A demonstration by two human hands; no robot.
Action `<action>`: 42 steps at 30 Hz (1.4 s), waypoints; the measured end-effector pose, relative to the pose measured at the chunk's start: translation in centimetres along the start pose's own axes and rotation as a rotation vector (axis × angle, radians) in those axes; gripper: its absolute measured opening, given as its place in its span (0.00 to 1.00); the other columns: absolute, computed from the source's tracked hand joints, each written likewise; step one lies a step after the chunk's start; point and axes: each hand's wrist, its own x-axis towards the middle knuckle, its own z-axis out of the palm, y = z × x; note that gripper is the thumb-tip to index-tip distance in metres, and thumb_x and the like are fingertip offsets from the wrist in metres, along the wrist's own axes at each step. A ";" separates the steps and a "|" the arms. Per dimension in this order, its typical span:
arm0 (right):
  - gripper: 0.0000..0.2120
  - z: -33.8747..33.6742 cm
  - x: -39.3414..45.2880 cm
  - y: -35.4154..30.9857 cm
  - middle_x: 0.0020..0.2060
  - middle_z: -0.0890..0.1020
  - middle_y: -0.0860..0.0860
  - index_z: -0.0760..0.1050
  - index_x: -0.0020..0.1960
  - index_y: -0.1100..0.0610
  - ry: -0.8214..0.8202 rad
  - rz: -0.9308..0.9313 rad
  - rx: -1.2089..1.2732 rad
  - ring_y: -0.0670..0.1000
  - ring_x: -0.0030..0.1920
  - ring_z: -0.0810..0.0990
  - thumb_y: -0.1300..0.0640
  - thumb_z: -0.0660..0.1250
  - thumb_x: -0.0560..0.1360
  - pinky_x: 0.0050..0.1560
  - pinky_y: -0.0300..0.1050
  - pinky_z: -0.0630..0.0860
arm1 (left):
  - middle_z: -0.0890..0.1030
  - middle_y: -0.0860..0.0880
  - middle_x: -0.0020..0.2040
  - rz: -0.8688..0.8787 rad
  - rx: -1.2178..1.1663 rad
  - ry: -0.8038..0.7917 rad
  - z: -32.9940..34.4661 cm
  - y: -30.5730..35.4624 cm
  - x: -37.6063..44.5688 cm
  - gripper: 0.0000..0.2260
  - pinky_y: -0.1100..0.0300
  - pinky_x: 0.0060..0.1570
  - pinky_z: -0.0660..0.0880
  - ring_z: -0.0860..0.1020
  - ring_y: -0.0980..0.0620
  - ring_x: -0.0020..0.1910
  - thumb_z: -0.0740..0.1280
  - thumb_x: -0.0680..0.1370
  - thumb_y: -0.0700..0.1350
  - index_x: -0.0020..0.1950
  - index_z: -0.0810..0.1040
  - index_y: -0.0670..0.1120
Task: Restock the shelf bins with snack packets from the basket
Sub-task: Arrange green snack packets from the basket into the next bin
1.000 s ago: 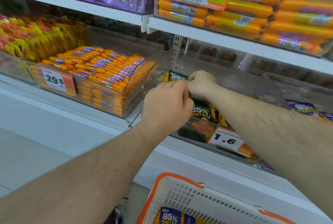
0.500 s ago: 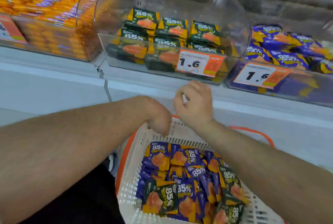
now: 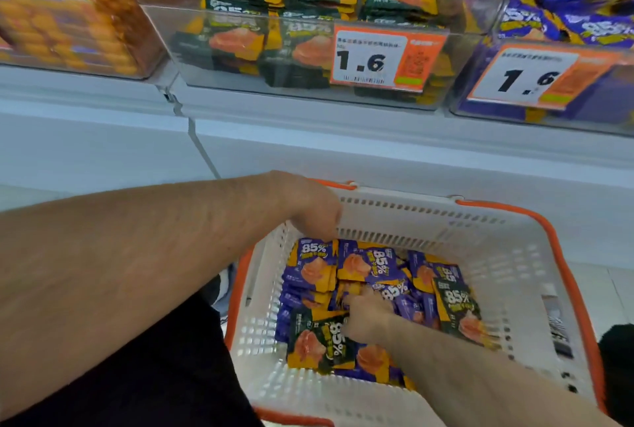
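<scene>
head view, single entry: white basket (image 3: 507, 255) with orange rim, standing below the shelf; contents, a loose heap of snack packets, mostly purple packets (image 3: 314, 263), with a dark green packet (image 3: 320, 346) lying on top at the near left and a second green one at the right. right hand (image 3: 365, 318) down inside the basket, on the heap, fingers pointing away toward the far wall, thumb side touching the top right corner of the dark green packet; whether the fingers pinch anything cannot be told, as they are blurred and partly buried. left hand (image 3: 317, 212) at the far left corner of the rim, fingers curled downward just above a purple packet, holding nothing visible. the dark green packet lies just left of the right fingers, long axis running roughly near to far; the right hand is the nearer. green bin (image 3: 240, 83) above, part filled; purple bin (image 3: 583, 117) to its right.
</scene>
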 end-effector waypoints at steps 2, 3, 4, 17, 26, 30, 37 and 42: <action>0.30 0.8 0.2 -0.2 0.75 0.56 0.61 0.62 0.75 0.47 0.014 0.009 -0.016 0.65 0.74 0.57 0.48 0.66 0.75 0.73 0.61 0.58 | 0.74 0.47 0.68 -0.006 -0.025 0.002 0.0 -0.1 0.2 0.16 0.57 0.55 0.71 0.72 0.51 0.54 0.58 0.83 0.49 0.69 0.72 0.49; 0.29 1.0 0.1 -0.2 0.75 0.55 0.61 0.63 0.74 0.46 0.028 0.009 -0.026 0.65 0.74 0.56 0.49 0.66 0.75 0.73 0.61 0.56 | 0.73 0.47 0.69 -0.007 -0.032 -0.001 0.0 -0.1 0.2 0.16 0.57 0.55 0.71 0.72 0.51 0.54 0.58 0.82 0.48 0.69 0.72 0.48; 0.28 1.1 0.1 -0.2 0.75 0.56 0.61 0.64 0.73 0.46 0.038 0.011 -0.028 0.65 0.74 0.56 0.49 0.67 0.75 0.73 0.60 0.56 | 0.73 0.47 0.70 -0.012 -0.038 -0.001 0.0 -0.1 0.2 0.16 0.57 0.55 0.71 0.71 0.51 0.54 0.59 0.82 0.47 0.69 0.72 0.48; 0.27 2.1 -1.2 -1.1 0.74 0.57 0.59 0.68 0.71 0.46 0.104 -0.028 -0.033 0.64 0.75 0.55 0.51 0.69 0.73 0.74 0.61 0.57 | 0.71 0.48 0.71 -0.028 -0.062 -0.001 0.2 0.2 -0.3 0.17 0.53 0.63 0.71 0.72 0.49 0.64 0.59 0.82 0.47 0.71 0.71 0.50; 0.02 -7.8 -5.8 -0.8 0.41 0.78 0.49 0.76 0.49 0.53 0.283 -0.306 0.546 0.49 0.40 0.76 0.57 0.65 0.80 0.40 0.44 0.73 | 0.71 0.48 0.71 -0.065 0.028 -0.042 -1.8 0.2 -0.5 0.22 0.52 0.62 0.67 0.71 0.49 0.65 0.61 0.81 0.54 0.74 0.67 0.49; 0.03 -14.2 -9.1 0.6 0.32 0.79 0.43 0.81 0.47 0.53 0.415 -0.366 0.686 0.37 0.32 0.75 0.57 0.68 0.78 0.34 0.32 0.70 | 0.75 0.49 0.64 -0.013 -0.183 -0.078 -2.4 -0.5 -0.6 0.24 0.52 0.56 0.76 0.76 0.50 0.59 0.65 0.79 0.56 0.73 0.69 0.50; 0.06 -21.6 -12.1 1.0 0.42 0.83 0.55 0.79 0.43 0.51 0.743 -0.454 0.960 0.53 0.45 0.81 0.53 0.75 0.71 0.51 0.51 0.76 | 0.72 0.44 0.39 0.125 -0.693 0.248 -5.2 -2.8 -4.0 0.07 0.61 0.30 0.69 0.70 0.48 0.36 0.67 0.78 0.41 0.53 0.78 0.38; 0.12 -24.3 -16.8 -0.2 0.33 0.75 0.46 0.71 0.40 0.49 1.279 -0.535 0.958 0.43 0.33 0.72 0.61 0.71 0.75 0.36 0.34 0.69 | 0.82 0.47 0.38 0.241 -1.084 0.506 -6.7 -5.1 -7.7 0.04 0.64 0.30 0.73 0.79 0.53 0.34 0.67 0.79 0.34 0.46 0.79 0.41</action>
